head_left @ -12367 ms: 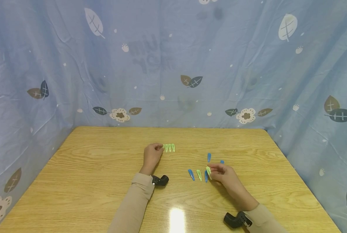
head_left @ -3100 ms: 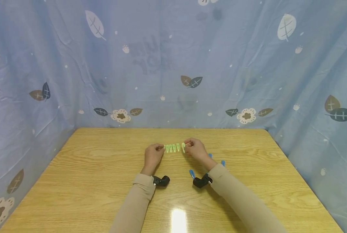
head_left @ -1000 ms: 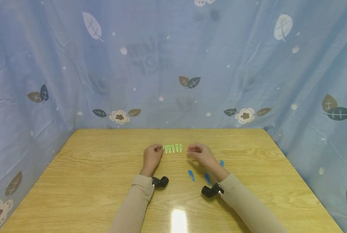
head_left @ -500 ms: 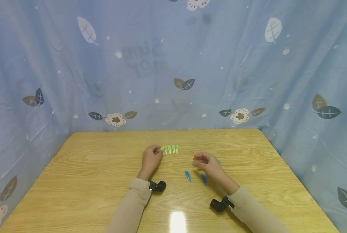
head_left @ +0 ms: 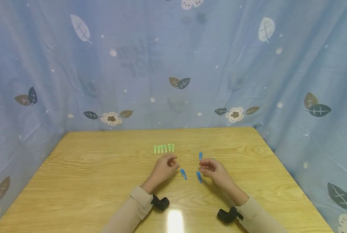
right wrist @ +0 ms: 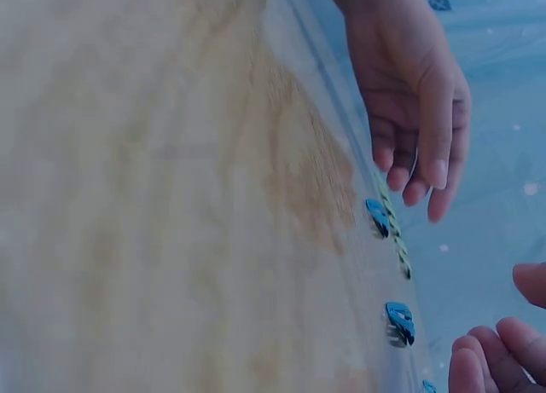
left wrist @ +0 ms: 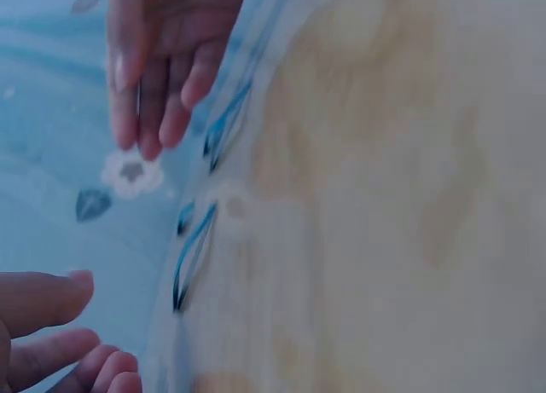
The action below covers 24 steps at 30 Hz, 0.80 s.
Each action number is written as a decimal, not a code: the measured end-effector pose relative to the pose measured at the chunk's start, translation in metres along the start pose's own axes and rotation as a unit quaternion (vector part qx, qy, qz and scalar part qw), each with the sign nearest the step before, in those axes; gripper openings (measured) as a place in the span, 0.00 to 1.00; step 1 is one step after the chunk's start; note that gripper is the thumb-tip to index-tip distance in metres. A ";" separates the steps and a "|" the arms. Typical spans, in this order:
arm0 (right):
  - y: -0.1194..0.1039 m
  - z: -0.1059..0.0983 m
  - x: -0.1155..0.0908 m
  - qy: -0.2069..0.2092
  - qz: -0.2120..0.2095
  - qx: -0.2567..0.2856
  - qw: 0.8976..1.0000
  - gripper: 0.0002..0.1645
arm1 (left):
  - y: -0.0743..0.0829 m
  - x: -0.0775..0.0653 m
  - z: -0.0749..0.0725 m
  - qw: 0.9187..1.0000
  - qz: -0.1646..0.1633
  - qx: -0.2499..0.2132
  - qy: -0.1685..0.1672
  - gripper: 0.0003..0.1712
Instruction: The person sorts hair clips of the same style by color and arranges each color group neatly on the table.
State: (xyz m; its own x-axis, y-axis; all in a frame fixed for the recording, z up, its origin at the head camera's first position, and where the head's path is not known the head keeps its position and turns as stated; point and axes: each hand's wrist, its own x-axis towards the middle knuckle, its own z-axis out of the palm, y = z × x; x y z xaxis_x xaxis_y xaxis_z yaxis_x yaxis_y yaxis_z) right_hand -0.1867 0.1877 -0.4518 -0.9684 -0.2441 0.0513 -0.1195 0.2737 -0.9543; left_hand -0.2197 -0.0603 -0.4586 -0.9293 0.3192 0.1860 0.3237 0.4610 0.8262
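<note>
Several light green snap hair clips [head_left: 162,149] stand side by side in a row toward the back of the table. Closer in lie blue hair clips: one [head_left: 183,174] just right of my left hand [head_left: 166,166], another [head_left: 199,177] near my right hand [head_left: 215,171], and a third [head_left: 201,156] beyond the right fingertips. A speck of blue [head_left: 213,159] shows behind the right hand, mostly hidden. Both hands hover with loosely bent fingers and hold nothing. In the left wrist view the right hand [left wrist: 171,69] hangs above a blue clip [left wrist: 223,124].
A wooden table [head_left: 97,181] carries all the clips. Behind it and along both sides hangs a blue curtain [head_left: 126,71] with leaf and flower prints. Black wrist cameras sit on the left [head_left: 160,203] and right [head_left: 229,216] wrists.
The right hand has added green clips to the row, let go and drawn back toward the blue clips. My left hand has left the row's left end and moved right and nearer.
</note>
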 end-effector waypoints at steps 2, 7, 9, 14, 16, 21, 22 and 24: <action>0.002 0.000 -0.004 0.002 0.002 -0.003 1.000 0.25 | 0.004 -0.004 0.003 1.000 0.002 -0.004 -0.017 0.22; 0.005 0.000 -0.015 0.009 0.028 0.010 1.000 0.26 | 0.012 -0.011 0.013 0.999 0.008 0.018 -0.039 0.22; 0.006 0.001 -0.017 0.012 0.034 0.019 0.999 0.26 | 0.014 -0.013 0.017 0.999 0.007 0.031 -0.036 0.22; 0.008 0.007 -0.018 0.020 0.026 0.010 0.999 0.25 | 0.016 -0.015 0.022 0.998 0.010 0.065 -0.018 0.22; 0.009 0.009 -0.019 0.024 0.025 -0.002 0.999 0.25 | 0.015 -0.016 0.025 0.997 0.011 0.081 -0.013 0.22; 0.010 0.014 -0.019 0.042 0.027 -0.044 0.998 0.23 | 0.014 -0.017 0.031 0.995 0.012 0.103 -0.004 0.23; 0.010 0.015 -0.018 0.045 0.027 -0.053 0.997 0.22 | 0.014 -0.017 0.031 0.994 0.012 0.105 -0.002 0.23; 0.009 0.016 -0.017 0.053 0.028 -0.071 0.996 0.21 | 0.015 -0.016 0.032 0.994 0.010 0.106 -0.001 0.23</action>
State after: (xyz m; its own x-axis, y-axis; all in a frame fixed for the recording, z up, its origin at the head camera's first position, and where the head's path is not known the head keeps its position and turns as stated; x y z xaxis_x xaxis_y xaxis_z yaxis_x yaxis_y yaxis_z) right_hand -0.1674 0.1797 -0.4660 -0.9912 -0.1268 0.0380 -0.0879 0.4155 -0.9053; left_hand -0.1938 -0.0321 -0.4664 -0.9221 0.3311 0.2003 0.3723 0.6182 0.6922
